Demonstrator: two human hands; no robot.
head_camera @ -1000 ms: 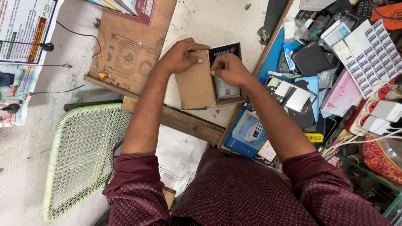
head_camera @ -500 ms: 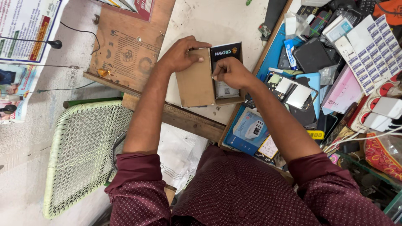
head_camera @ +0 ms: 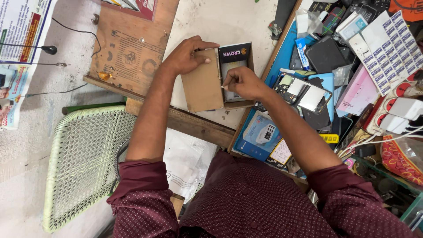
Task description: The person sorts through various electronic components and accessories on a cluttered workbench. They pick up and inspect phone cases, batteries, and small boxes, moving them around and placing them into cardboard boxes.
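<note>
Upper centre of the frame: the left hand (head_camera: 187, 56) grips the top edge of a brown cardboard box (head_camera: 203, 83), fingers curled over its flap. The right hand (head_camera: 242, 83) sits just right of it, fingertips pinched on a small white bit inside. The black packet (head_camera: 235, 55) stands lengthwise in the box, directly above those fingers.

A small phone-repair workshop is shown. To the right of the grip, a blue-topped wooden worktop (head_camera: 282, 61) is crowded with an opened phone body with bare circuitry (head_camera: 293, 88), dark flat phone back covers (head_camera: 325, 53), a white sheet of small blue-printed stickers (head_camera: 390, 44) and white chargers with cables (head_camera: 403, 115). To the left of the grip, a scuffed brown plywood board (head_camera: 130, 50) is seen lying over rough concrete.
</note>
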